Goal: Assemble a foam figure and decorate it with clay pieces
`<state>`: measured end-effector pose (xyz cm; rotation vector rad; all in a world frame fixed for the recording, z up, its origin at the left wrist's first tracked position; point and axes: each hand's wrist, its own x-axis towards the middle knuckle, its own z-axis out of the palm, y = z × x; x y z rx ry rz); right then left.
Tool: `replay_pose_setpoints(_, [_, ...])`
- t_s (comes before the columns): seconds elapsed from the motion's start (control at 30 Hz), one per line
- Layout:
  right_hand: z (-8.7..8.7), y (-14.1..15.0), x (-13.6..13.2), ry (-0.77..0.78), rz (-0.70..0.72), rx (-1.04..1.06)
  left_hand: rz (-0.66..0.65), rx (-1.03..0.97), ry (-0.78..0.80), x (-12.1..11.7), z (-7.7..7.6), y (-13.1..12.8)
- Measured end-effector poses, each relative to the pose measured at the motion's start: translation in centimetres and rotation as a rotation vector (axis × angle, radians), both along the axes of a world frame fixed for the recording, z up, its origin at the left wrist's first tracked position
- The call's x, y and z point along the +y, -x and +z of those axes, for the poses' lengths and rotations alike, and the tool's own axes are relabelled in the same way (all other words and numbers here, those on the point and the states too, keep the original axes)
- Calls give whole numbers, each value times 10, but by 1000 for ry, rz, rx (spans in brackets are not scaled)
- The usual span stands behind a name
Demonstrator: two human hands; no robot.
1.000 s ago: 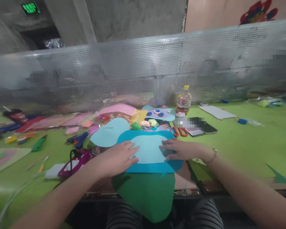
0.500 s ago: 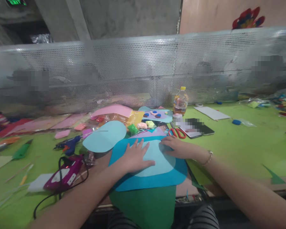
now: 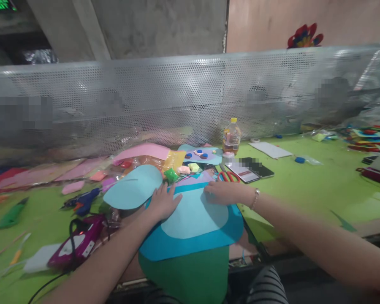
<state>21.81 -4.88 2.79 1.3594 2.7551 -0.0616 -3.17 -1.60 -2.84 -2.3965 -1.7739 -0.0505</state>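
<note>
A light blue craft sheet (image 3: 193,221) with rounded corners lies on a larger, darker blue sheet (image 3: 164,249). Under both, a green sheet (image 3: 186,274) hangs over the table's front edge. My left hand (image 3: 165,202) is open, its fingers spread over the upper left edge of the blue sheets. At the upper right of the light blue sheet, my right hand (image 3: 223,193) has its fingers bent and closed at that sheet's edge; the fingertips are partly hidden. A separate light blue rounded cutout (image 3: 133,188) lies left of my left hand.
Red-handled scissors (image 3: 229,175) and a phone (image 3: 245,171) lie beyond my right hand. A bottle (image 3: 231,137) stands by the perforated metal screen (image 3: 164,97). At left are a blue glue gun (image 3: 85,200) and a purple power strip (image 3: 77,242) with cords.
My left hand has slid left and back from the middle of the light blue sheet to its upper left edge. My right hand's fingers are more bent. The view has turned slightly right.
</note>
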Motion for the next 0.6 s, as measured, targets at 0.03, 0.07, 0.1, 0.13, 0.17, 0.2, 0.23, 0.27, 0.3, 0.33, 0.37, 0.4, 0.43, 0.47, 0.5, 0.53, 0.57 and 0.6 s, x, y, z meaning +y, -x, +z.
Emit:
replay_pose_setpoints(0.03, [4,2,5,3,39,-14,5,2,8,2,-1,0])
replay_pose_setpoints(0.07, [6,3,10,-8,59,-15,6,0,3,2,-2,0])
replay_pose_setpoints(0.1, [7,4,15,-45,45,-7,7,-5,-10,2,-2,-1])
replay_pose_setpoints(0.13, [5,5,19,-92,30,11,7,-13,-27,1,-1,-1])
replay_pose_setpoints(0.17, [2,5,23,-140,23,38,4,-23,-41,0,0,-2])
replay_pose_setpoints(0.2, [-2,5,27,-181,23,68,-5,-30,-47,-1,3,-2])
replay_pose_setpoints(0.23, [-7,4,30,-208,36,96,-19,-33,-46,-1,6,-2])
replay_pose_setpoints(0.27, [-12,2,32,-220,46,124,-37,-32,-33,-1,10,-2])
replay_pose_setpoints(0.3, [-17,0,33,-207,59,146,-58,-32,-9,0,15,-1])
replay_pose_setpoints(0.33, [-21,-2,34,-198,62,167,-73,-32,23,1,20,0])
replay_pose_setpoints(0.37, [-23,-5,35,-190,63,182,-83,-33,63,3,25,1])
replay_pose_setpoints(0.4, [-25,-8,36,-186,59,191,-87,-36,100,6,29,2])
replay_pose_setpoints(0.43, [-26,-11,36,-189,49,198,-88,-41,129,8,32,3])
replay_pose_setpoints(0.47, [-27,-14,37,-195,35,203,-86,-51,142,11,34,3])
replay_pose_setpoints(0.5, [-26,-17,38,-199,16,206,-72,-65,131,12,34,3])
replay_pose_setpoints(0.53, [-26,-20,40,-197,-3,210,-49,-82,98,13,33,2])
replay_pose_setpoints(0.57, [-25,-23,41,-190,-19,215,-20,-99,55,14,30,1])
replay_pose_setpoints(0.6, [-25,-26,43,-178,-31,219,9,-116,12,14,27,1])
